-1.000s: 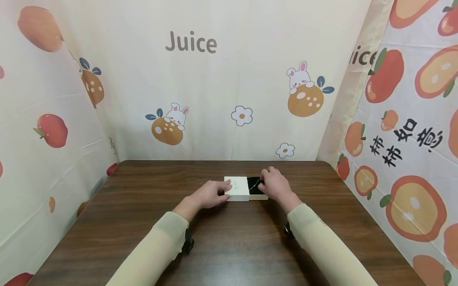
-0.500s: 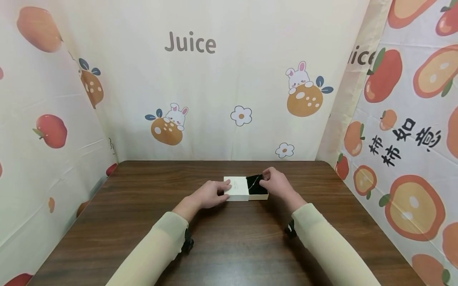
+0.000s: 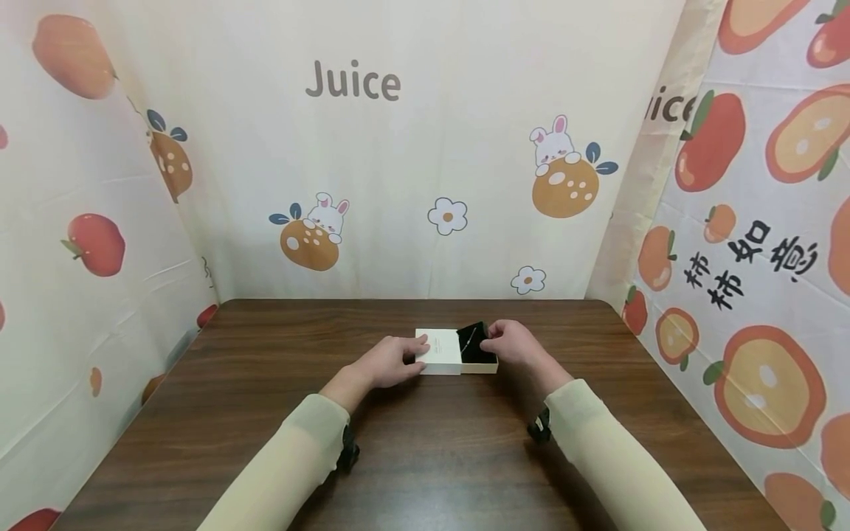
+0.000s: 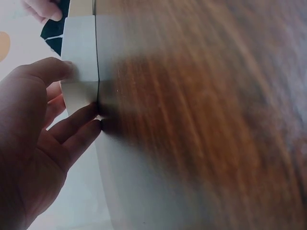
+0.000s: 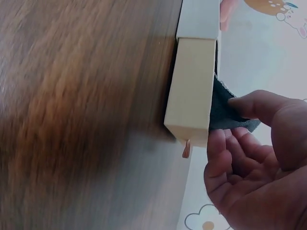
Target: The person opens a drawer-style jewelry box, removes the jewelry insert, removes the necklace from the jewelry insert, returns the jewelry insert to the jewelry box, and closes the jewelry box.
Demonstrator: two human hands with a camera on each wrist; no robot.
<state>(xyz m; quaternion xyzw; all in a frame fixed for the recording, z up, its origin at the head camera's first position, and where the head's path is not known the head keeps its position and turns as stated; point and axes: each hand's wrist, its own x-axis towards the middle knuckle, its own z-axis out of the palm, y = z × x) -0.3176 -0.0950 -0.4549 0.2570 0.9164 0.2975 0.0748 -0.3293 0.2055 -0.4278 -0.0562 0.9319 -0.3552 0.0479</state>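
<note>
A flat jewellery box with a white sleeve [image 3: 440, 349] lies on the table, its cream drawer [image 3: 479, 368] slid partly out to the right. In the drawer is a black pad [image 3: 474, 352] with a thin silvery chain [image 3: 467, 344] across it. My left hand [image 3: 385, 361] grips the sleeve's left end, thumb and fingers on different sides of it. The right hand [image 3: 519, 346] pinches the right edge of the pad, which stands tilted up out of the drawer. In the right wrist view a small ribbon tab [image 5: 186, 149] hangs from the drawer's end.
The dark wood-grain table [image 3: 425, 450] reaches back to a printed curtain [image 3: 398, 162]. Side curtains [image 3: 730, 221] with fruit prints stand along its left and right edges.
My right fingers have taken hold of the black pad's edge, and the pad has tilted up from the drawer. The left hand and the sleeve stay in place.
</note>
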